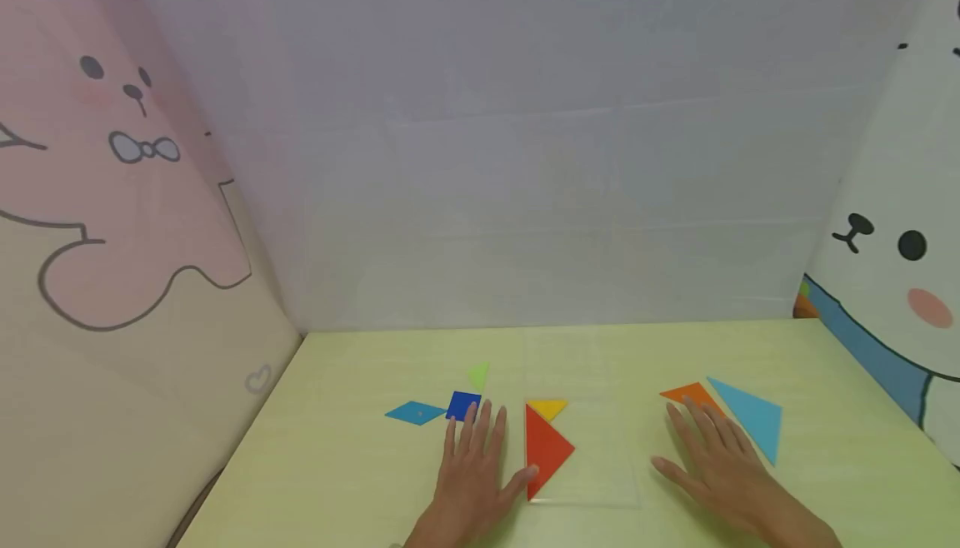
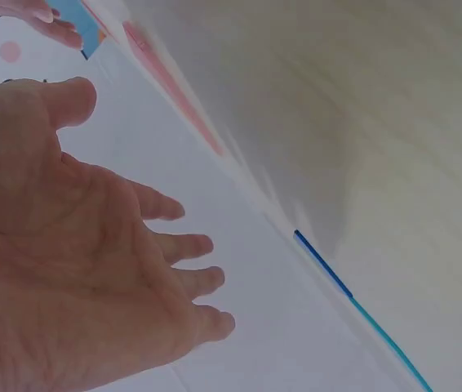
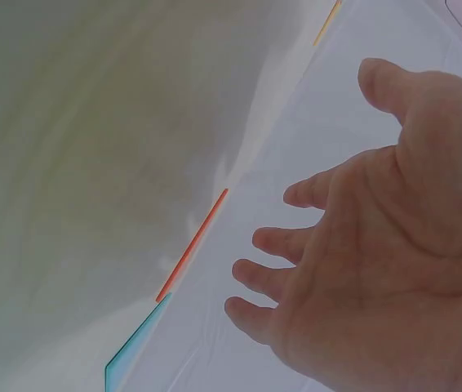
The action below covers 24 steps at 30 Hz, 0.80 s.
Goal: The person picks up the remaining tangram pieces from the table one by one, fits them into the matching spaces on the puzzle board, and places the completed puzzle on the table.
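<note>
My left hand (image 1: pixel 472 481), fingers spread, hovers over the pale table, its palm free in the left wrist view. Its fingertips overlap the lower edge of a dark blue square (image 1: pixel 462 405) in the head view, and its thumb overlaps a large red triangle (image 1: pixel 547 450). A small yellow triangle (image 1: pixel 547 408) lies against the red one, both within a clear square outline. Over at the right, my right hand (image 1: pixel 716 469) hovers with spread fingers, partly hiding an orange triangle (image 1: pixel 693 392). Beside that lies a large light blue triangle (image 1: pixel 753 416).
The clear square outline (image 1: pixel 637 505) looks like a transparent tray or sheet. Left of the blue square lies a blue parallelogram (image 1: pixel 411 413), and a small light green triangle (image 1: pixel 478 376) is behind it. Cloth sheets (image 1: pixel 525 156) hang around the table (image 1: pixel 337 465).
</note>
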Tool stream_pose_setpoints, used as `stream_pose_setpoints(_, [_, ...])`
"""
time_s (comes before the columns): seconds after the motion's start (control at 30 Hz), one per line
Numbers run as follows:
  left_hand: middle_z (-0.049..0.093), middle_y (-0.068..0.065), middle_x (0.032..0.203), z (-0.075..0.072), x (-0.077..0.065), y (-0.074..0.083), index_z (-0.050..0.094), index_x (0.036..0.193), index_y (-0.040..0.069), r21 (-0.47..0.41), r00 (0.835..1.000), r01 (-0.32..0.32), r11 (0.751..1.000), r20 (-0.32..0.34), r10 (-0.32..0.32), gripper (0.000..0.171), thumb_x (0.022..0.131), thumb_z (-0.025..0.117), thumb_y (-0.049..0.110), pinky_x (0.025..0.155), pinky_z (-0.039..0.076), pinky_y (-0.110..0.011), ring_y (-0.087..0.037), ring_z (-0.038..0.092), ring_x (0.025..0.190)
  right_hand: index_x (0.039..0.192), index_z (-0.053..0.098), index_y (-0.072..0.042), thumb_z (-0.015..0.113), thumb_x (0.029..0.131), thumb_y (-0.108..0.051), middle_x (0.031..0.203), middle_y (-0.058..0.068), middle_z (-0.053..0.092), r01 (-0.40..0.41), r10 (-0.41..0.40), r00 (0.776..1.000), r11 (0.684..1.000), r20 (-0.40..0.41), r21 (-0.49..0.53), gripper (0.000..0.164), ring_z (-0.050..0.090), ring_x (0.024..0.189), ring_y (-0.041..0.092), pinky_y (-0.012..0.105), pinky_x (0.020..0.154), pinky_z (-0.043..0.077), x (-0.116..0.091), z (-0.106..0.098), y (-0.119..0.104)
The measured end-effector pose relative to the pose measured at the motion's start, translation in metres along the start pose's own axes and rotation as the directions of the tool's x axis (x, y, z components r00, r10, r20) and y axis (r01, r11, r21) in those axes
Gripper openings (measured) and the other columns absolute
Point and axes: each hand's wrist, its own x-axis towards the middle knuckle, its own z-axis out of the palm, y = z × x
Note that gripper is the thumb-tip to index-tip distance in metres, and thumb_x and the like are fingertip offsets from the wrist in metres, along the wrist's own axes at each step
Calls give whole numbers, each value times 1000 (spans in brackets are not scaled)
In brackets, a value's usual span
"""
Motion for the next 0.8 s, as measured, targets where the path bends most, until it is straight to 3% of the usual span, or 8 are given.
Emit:
stream_pose_setpoints(0.23, [36, -9, 164, 4, 4, 4, 36, 160, 13, -42, 986, -60, 997, 151, 66, 84, 99, 43, 71, 119, 27, -59, -34, 29, 151, 151, 43, 3, 63, 97, -57, 154, 31, 36, -15, 16, 1000, 999, 25, -28, 83, 32, 138, 55, 76, 107, 25, 2, -4, 1])
stream_pose_setpoints(0.5, [34, 2, 165, -1, 6, 12, 34, 162, 18, -75, 940, -94, 993, 321, 113, 86, 95, 60, 65, 119, 32, -47, -25, 36, 148, 150, 44, 4, 63, 97, -57, 154, 32, 35, -20, 20, 999, 1000, 29, -15, 83, 31, 138, 56, 76, 106, 26, 2, -4, 3])
stream_pose_setpoints(0.67, [34, 5, 165, 0, 6, 11, 35, 161, 22, -94, 910, -99, 991, 394, 128, 83, 94, 62, 63, 120, 31, -44, -26, 33, 150, 149, 45, 4, 64, 97, -56, 153, 33, 36, -16, 16, 1000, 1000, 22, -22, 82, 33, 137, 57, 75, 106, 26, 2, -2, 6])
stream_pose_setpoints(0.8, [34, 6, 165, 0, 6, 9, 37, 161, 22, -94, 900, -118, 989, 411, 146, 74, 99, 60, 56, 121, 30, -44, -27, 31, 151, 149, 45, 5, 63, 98, -55, 153, 34, 36, -20, 21, 999, 1000, 28, -23, 81, 32, 137, 57, 74, 107, 27, 4, -2, 8])
